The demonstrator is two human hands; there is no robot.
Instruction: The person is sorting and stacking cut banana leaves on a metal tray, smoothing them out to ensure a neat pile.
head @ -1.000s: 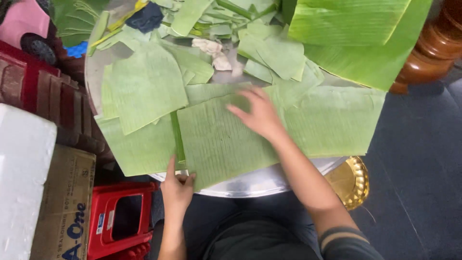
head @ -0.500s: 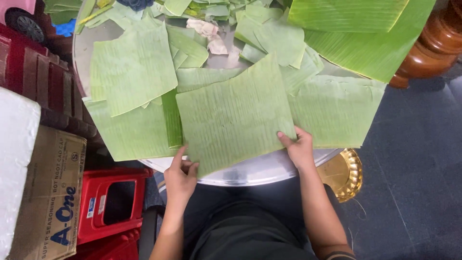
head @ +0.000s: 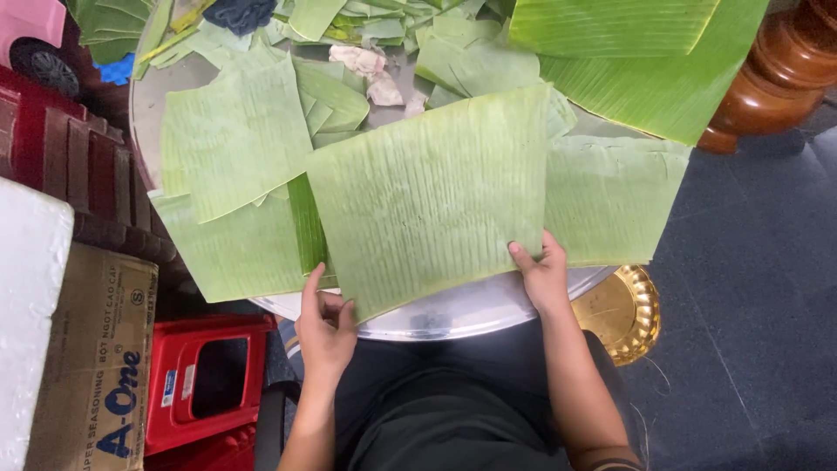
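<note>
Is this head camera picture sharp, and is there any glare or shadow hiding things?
In the head view the banana leaf piece between the left hand and right hand is sharp, its ribs clear; the light is soft and even; a mild sheen shows on the metal tray; below its rim lies shadow.

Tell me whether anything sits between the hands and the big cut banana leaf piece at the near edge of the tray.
Nothing visible does. The left hand and the right hand each already grip a near corner of the banana leaf piece, which lies on top of the other cut leaves on the round metal tray.
</note>
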